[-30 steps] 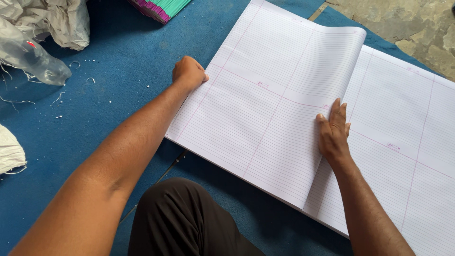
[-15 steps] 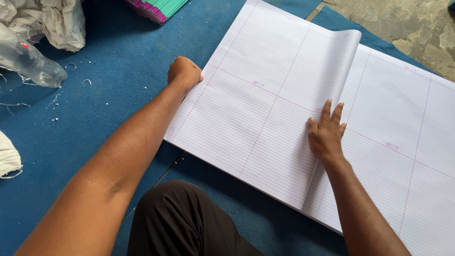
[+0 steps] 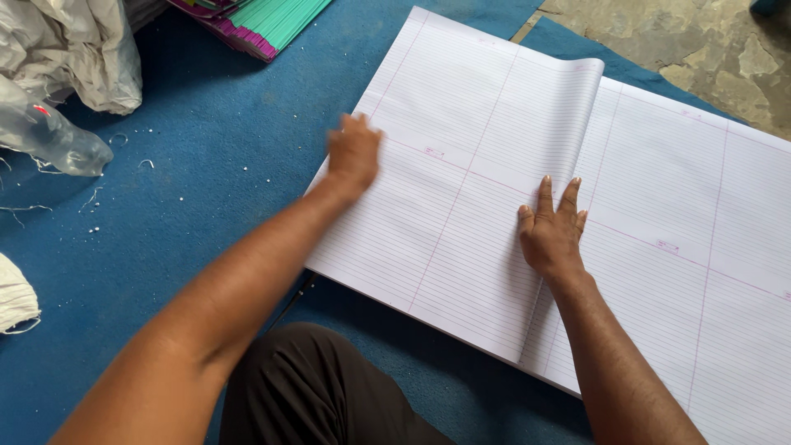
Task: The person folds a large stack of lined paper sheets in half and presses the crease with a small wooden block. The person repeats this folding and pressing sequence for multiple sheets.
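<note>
A clear plastic bottle (image 3: pixel 51 138) lies on blue carpet (image 3: pixel 206 181) beside white cloth (image 3: pixel 74 49).

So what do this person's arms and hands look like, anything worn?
Both forearms are bare with no sleeves in view. The left hand and right hand carry no gloves, rings, watch or bands. Dark trousers cover the knee below.

A large stack of ruled paper sheets (image 3: pixel 659 206) lies flat and spread open, filling the middle and right of the frame and running off the right edge. The sheets are white with fine horizontal lines and pink dividing lines. The top sheet (image 3: pixel 461 189) is folded over toward the left; its fold stands up in a soft curl in the upper middle of the frame.
</note>
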